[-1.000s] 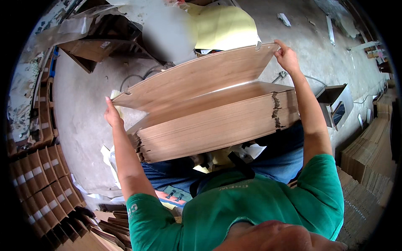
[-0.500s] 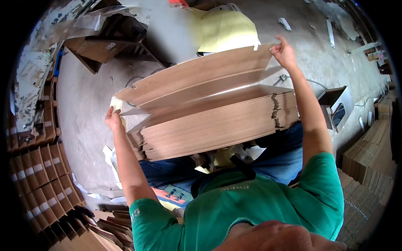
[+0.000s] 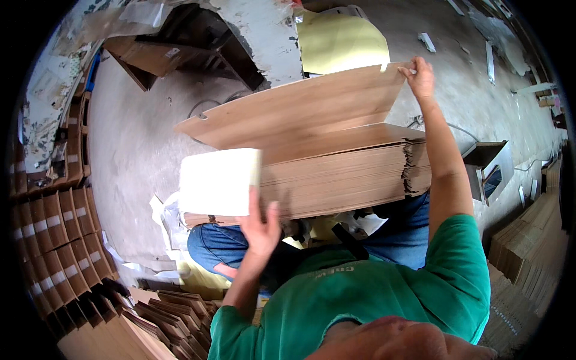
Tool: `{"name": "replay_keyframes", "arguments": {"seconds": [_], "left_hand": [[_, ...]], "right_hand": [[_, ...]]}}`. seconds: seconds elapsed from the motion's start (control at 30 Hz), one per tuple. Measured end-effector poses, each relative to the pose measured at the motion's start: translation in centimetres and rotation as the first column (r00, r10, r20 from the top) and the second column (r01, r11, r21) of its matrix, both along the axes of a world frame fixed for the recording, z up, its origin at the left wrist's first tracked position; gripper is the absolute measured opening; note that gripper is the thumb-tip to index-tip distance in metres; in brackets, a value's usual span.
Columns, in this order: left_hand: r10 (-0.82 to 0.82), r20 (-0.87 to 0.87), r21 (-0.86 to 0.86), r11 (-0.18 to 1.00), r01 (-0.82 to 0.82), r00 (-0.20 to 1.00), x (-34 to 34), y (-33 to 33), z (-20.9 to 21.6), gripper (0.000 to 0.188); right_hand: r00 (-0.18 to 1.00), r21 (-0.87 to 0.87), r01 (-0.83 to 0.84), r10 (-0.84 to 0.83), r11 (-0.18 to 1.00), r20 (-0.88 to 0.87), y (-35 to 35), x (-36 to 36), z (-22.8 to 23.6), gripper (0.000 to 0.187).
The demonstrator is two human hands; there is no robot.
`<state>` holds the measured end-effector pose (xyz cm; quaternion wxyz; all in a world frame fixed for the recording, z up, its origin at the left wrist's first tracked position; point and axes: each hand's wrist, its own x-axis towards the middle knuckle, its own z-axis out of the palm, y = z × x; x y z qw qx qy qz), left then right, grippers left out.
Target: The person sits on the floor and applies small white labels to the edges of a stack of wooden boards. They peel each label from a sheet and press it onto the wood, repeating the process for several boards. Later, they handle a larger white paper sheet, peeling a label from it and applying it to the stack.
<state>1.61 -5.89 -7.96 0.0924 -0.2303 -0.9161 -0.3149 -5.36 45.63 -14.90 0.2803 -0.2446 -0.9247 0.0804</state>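
A deep stack of flat brown cardboard blanks (image 3: pixel 336 180) lies across my lap, its notched edges lined up at the right end. The raised cardboard panel (image 3: pixel 300 108) stands tilted up along the far side of the stack. My right hand (image 3: pixel 420 78) pinches its upper right corner, beside a small white tab (image 3: pixel 384 67). Over the stack's left end, my left hand (image 3: pixel 261 228) holds a white square sheet of paper (image 3: pixel 219 183) with a cream edge. That sheet covers part of the stack.
To the left are brown compartmented cardboard racks (image 3: pixel 60 228). More cardboard stacks (image 3: pixel 528 228) stand at the right. Yellow sheeting (image 3: pixel 342 45) lies beyond the panel. A small open box (image 3: pixel 489 168) sits right of my arm, and paper scraps lie on the floor (image 3: pixel 135 144).
My left hand has left the panel's left corner and come nearer and to the right, carrying the white sheet. My right hand keeps its corner; the panel now stands more upright.
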Motion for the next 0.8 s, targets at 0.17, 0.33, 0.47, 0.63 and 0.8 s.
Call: {"name": "replay_keyframes", "arguments": {"seconds": [0.17, 0.33, 0.47, 0.63, 0.8], "left_hand": [[-0.055, -0.080, -0.193, 0.980, 0.039, 0.995, 0.4, 3.7, -2.1, 0.068], [-0.009, -0.272, -0.145, 0.989, -0.032, 0.962, -0.7, 4.3, -2.3, 0.066], [0.065, -0.294, -0.078, 0.993, -0.092, 0.954, -1.4, 4.6, -2.8, 0.066], [0.050, -0.276, -0.003, 0.999, -0.053, 0.960, -4.2, 5.7, -2.5, 0.069], [0.090, -0.298, 0.216, 0.976, -0.025, 0.950, -5.7, 4.5, -0.3, 0.063]], "right_hand": [[0.966, 0.176, -0.219, 0.188, 0.960, 0.178, 2.2, 2.1, 2.1, 0.040], [0.969, 0.143, -0.242, 0.246, 0.960, -0.010, 0.2, 4.9, 5.2, 0.026], [0.863, -0.150, -0.493, 0.503, 0.857, 0.037, -8.9, 8.4, 7.3, 0.030], [0.680, -0.116, -0.677, 0.678, 0.727, 0.279, -20.6, 11.2, 8.7, 0.061], [0.708, 0.029, -0.672, 0.630, 0.740, 0.319, -21.3, 9.5, 7.8, 0.074]]}}
